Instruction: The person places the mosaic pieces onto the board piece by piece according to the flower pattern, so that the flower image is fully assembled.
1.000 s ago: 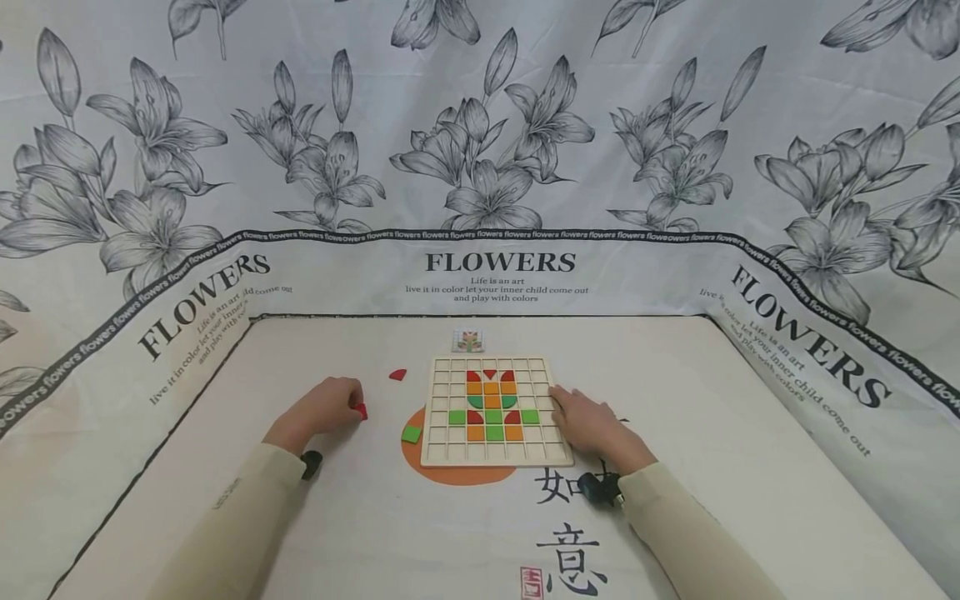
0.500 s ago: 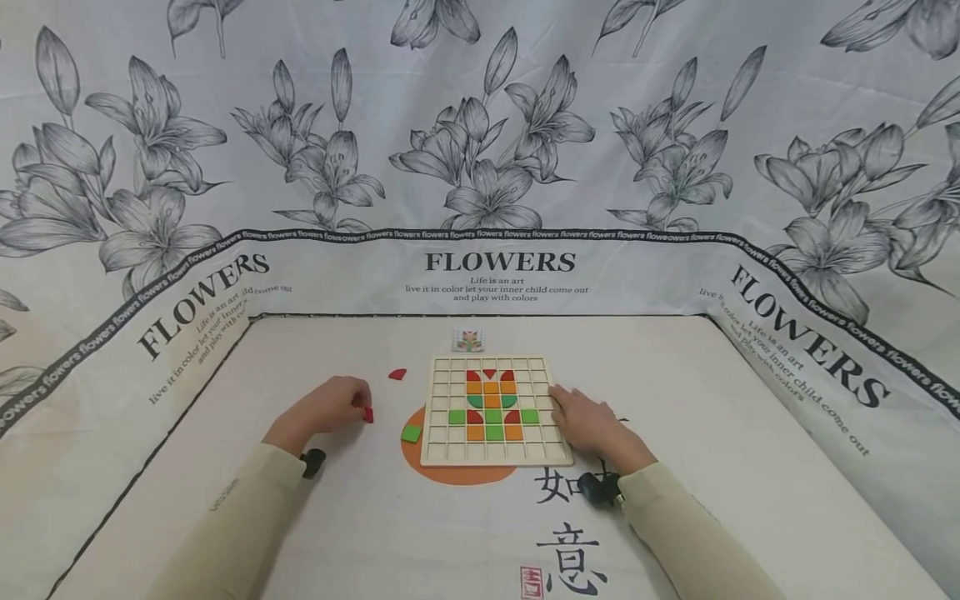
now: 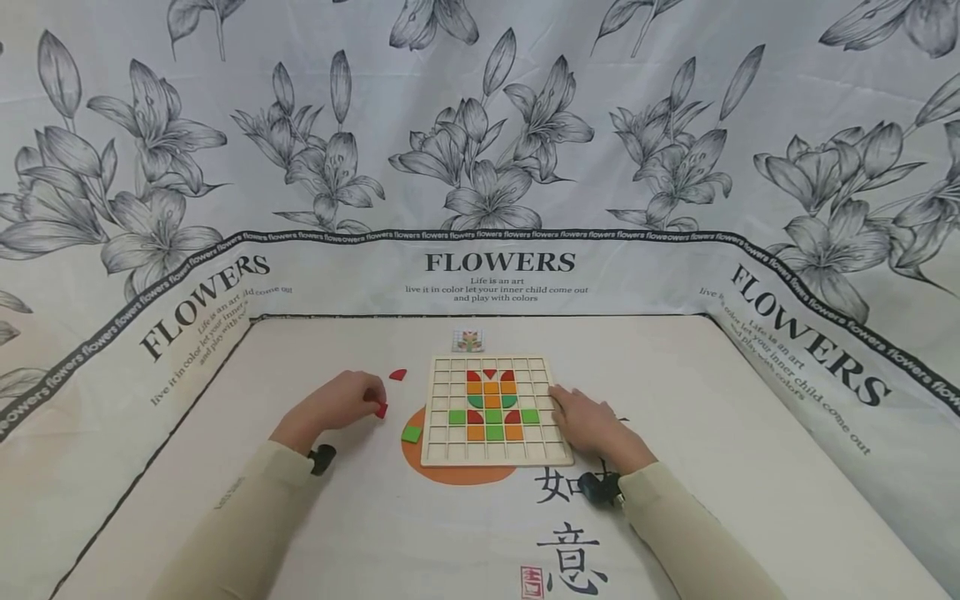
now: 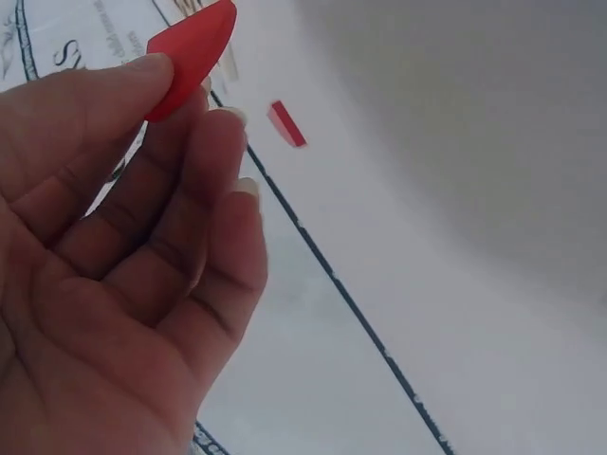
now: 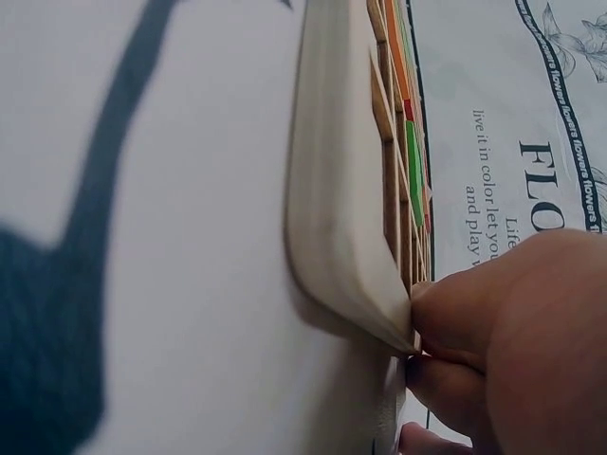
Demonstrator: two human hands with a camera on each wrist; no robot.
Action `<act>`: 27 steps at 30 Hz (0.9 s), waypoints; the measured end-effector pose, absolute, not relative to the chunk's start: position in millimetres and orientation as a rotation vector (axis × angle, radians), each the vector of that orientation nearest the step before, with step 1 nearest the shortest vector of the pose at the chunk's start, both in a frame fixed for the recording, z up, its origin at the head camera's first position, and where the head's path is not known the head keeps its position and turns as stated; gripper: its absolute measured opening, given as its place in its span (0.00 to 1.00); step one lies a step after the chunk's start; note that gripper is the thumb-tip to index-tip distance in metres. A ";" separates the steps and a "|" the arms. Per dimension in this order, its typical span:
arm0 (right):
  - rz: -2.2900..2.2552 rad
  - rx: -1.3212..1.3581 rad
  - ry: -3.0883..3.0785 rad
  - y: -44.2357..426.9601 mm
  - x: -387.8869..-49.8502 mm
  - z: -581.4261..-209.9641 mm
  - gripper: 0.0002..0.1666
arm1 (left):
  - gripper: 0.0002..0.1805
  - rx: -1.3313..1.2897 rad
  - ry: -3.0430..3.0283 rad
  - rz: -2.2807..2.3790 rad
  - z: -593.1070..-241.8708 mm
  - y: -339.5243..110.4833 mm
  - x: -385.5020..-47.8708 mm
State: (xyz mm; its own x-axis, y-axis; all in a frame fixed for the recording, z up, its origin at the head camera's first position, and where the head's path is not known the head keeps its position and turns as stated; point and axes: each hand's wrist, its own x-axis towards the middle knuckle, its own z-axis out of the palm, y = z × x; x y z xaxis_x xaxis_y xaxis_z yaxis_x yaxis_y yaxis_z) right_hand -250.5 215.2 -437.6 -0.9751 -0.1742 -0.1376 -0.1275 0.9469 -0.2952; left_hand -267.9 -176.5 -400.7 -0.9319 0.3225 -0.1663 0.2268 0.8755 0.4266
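Observation:
My left hand (image 3: 339, 403) pinches a red tile (image 4: 197, 55) with one curved edge between thumb and fingers, left of the wooden grid board (image 3: 442, 454). The left wrist view shows the tile at the fingertips, the other fingers loosely curled. Another red tile (image 3: 398, 375) lies on the table just beyond this hand. On the board, red, orange and green tiles form a flower-like pattern. My right hand (image 3: 596, 427) holds the board's right edge; in the right wrist view the thumb and a finger (image 5: 450, 308) pinch the rim.
A green square tile (image 3: 411, 434) lies left of the board, over an orange printed circle (image 3: 457, 475). Behind the board is a small pattern card (image 3: 468, 341). Flower-printed cloth (image 3: 495, 275) walls the back and sides of the pale table. Black printed characters (image 3: 570, 558) mark the front.
My left hand has moved a little to the right with the red tile, closer to the board. My right hand and the board have stayed in place.

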 end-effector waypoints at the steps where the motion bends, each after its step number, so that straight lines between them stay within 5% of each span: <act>1: -0.431 -0.230 2.938 215.3 -250.4 -437.8 0.30 | 0.02 0.422 2.814 0.606 -400.2 -173.6 -268.4; 27: -0.478 -0.217 2.930 216.0 -249.2 -440.8 0.31 | 0.08 0.637 2.695 0.682 -401.8 -89.9 -267.3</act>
State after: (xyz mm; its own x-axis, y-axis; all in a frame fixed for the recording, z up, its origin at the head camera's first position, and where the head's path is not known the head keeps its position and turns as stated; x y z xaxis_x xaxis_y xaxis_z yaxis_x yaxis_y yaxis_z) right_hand -249.2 216.0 -440.8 -0.9760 -0.1685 -0.1380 -0.1160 0.9383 -0.3259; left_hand -267.3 -89.9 -401.8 -0.8607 0.4816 -0.1650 0.3452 0.7903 0.5063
